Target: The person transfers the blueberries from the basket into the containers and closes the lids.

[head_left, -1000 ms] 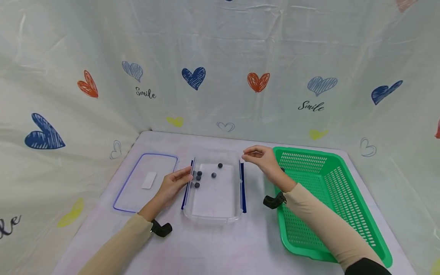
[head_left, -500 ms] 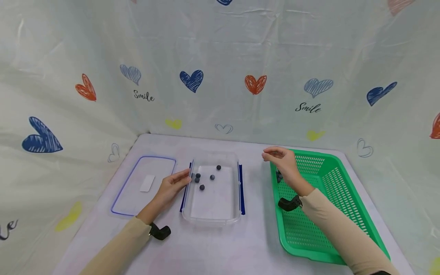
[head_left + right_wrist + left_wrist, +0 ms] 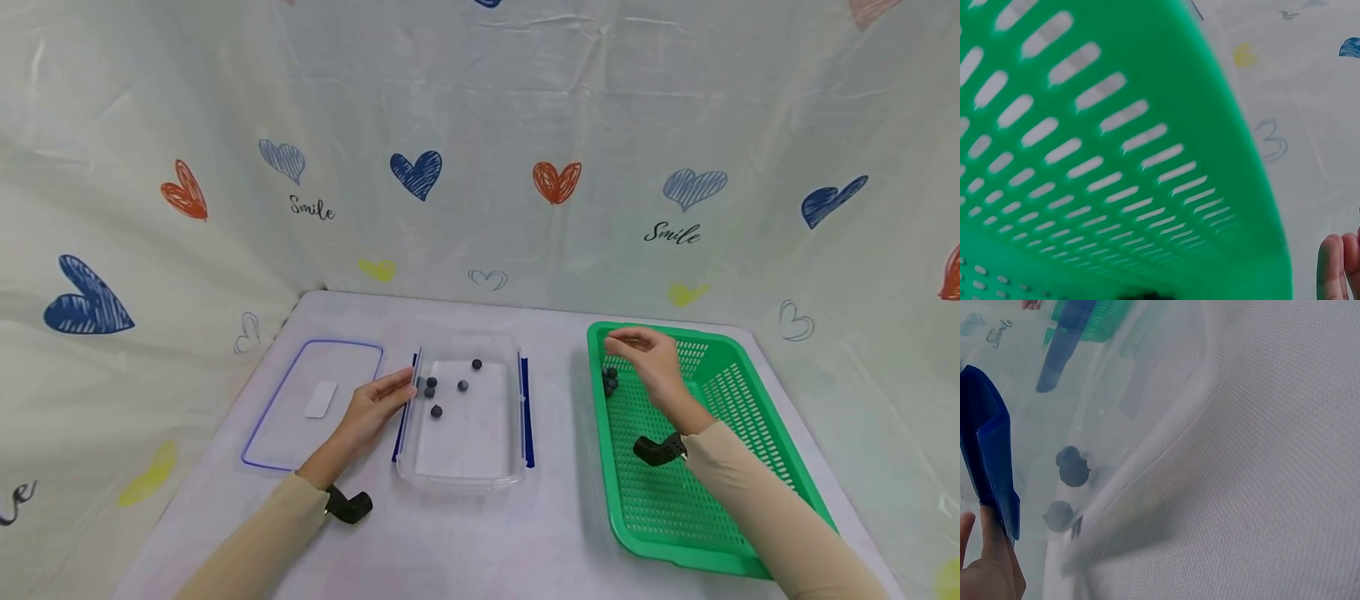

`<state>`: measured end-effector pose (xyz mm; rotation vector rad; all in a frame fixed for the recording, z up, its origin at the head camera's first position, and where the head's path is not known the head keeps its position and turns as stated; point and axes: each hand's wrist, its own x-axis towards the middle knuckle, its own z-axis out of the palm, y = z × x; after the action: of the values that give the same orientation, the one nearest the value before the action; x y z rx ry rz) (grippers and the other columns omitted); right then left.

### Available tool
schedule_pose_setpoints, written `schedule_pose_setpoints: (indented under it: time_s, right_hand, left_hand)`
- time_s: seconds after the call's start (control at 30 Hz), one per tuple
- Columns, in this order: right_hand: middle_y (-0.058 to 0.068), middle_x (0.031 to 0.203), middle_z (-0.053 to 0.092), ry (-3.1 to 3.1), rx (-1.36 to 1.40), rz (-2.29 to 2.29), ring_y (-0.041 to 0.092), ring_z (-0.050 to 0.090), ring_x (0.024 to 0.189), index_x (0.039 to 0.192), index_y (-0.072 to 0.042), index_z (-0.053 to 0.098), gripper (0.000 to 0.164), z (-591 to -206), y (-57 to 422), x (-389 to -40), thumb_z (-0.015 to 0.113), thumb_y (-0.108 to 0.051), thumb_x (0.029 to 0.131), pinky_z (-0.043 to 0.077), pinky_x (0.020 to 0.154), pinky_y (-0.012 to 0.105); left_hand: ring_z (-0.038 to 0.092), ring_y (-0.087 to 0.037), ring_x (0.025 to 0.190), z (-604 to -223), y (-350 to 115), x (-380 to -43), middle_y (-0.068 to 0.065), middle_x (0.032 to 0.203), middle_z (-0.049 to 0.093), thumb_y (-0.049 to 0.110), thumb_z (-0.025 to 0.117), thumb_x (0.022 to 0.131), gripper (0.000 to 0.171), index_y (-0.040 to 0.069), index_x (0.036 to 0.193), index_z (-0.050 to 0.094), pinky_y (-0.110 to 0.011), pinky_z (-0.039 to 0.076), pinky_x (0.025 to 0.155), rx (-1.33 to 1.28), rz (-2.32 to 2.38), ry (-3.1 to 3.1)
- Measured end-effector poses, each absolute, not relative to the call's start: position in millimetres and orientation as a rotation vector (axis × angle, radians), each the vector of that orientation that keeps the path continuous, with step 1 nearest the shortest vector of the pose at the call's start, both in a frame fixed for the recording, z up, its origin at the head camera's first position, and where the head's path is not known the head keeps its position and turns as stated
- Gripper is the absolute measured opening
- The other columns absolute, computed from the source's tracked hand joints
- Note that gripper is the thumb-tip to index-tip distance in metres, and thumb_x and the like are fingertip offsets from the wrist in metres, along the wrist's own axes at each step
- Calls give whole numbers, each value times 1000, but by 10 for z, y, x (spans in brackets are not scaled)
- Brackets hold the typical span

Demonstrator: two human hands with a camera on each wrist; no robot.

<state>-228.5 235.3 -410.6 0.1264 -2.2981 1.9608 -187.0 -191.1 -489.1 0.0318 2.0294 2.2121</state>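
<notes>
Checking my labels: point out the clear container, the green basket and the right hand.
Clear container (image 3: 468, 437): head view, on its bare floor.
Green basket (image 3: 667, 500): head view, on its slotted bottom.
Right hand (image 3: 654, 358): head view, on the back of the hand.

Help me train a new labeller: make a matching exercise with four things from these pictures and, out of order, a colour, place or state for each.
1. basket    A. lying flat, with a blue edge
2. right hand    B. touching the side of the clear box
3. lid    C. over the basket in the head view
4. left hand    D. green, with slotted walls

Right pairs: 1-D, 2-C, 3-A, 4-B.
</notes>
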Motion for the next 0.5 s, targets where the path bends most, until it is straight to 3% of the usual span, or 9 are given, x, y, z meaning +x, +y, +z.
schedule_pose_setpoints:
  time_s: [0.3, 0.5]
  right_hand:
    - [16, 107, 62, -2415, 85, 1833, 10, 64, 82, 110, 12, 58, 40, -4234, 2502, -2266, 68, -17, 84, 51, 77, 21]
    - [10, 103, 62, -2449, 66, 1779, 6, 62, 85, 110, 10, 58, 42, -4331, 2563, -2267, 69, -21, 84, 51, 81, 29]
  left_hand:
    - [51, -8, 114, -4866, -1905, -1839, -15, 136, 44, 15, 66, 86, 54, -2, 133, 45, -19, 41, 94, 56, 2247, 1991]
    - [49, -9, 116, -4863, -1914, -1845, -15, 137, 44, 15, 65, 86, 54, -2, 133, 45, -17, 41, 94, 57, 2236, 1996]
